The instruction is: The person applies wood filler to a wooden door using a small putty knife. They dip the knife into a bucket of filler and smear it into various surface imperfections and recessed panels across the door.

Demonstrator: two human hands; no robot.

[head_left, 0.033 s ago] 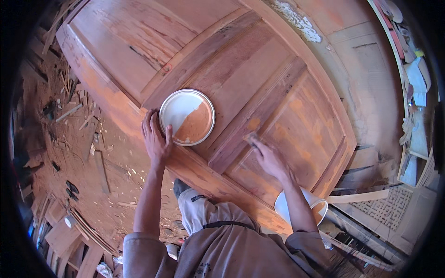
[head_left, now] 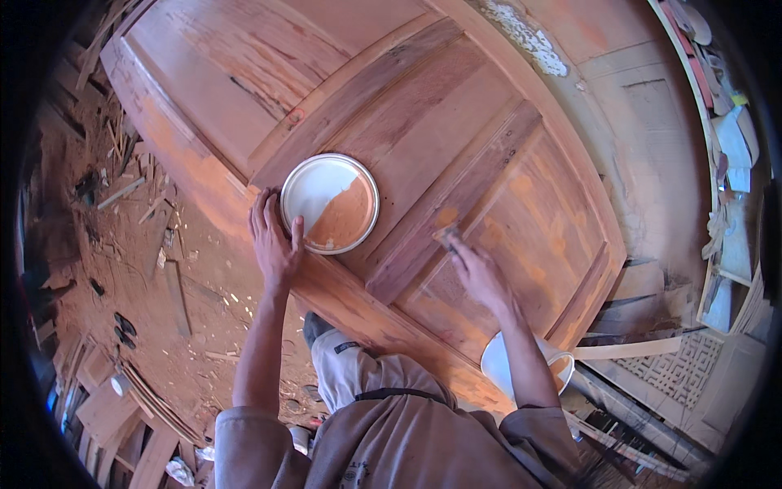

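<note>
A large paneled wooden door [head_left: 407, 175] lies flat in front of me, with patches of orange-brown filler on its panels and frame. On it rests a round white lid [head_left: 314, 191] bearing a smooth spread of the same filler [head_left: 346, 213]. My left hand [head_left: 277, 240] grips the lid's near left edge, thumb over the rim and fingers along the outside. Pinched in my right hand [head_left: 482, 275] is a small flat scraper [head_left: 445, 235], its blade close to an orange patch on a cross rail. Part of the scraper is hidden by the fingers.
A white bucket [head_left: 498, 365] with filler inside stands by the door's near right edge, partly behind my right forearm. Wood scraps and shavings litter the dirt floor [head_left: 208, 269] at left, near a pair of dark sandals [head_left: 125, 328]. More panels [head_left: 652, 155] lie on the right.
My right hand has shifted slightly away from me and to the right with the scraper. The left hand keeps its hold on the lid.
</note>
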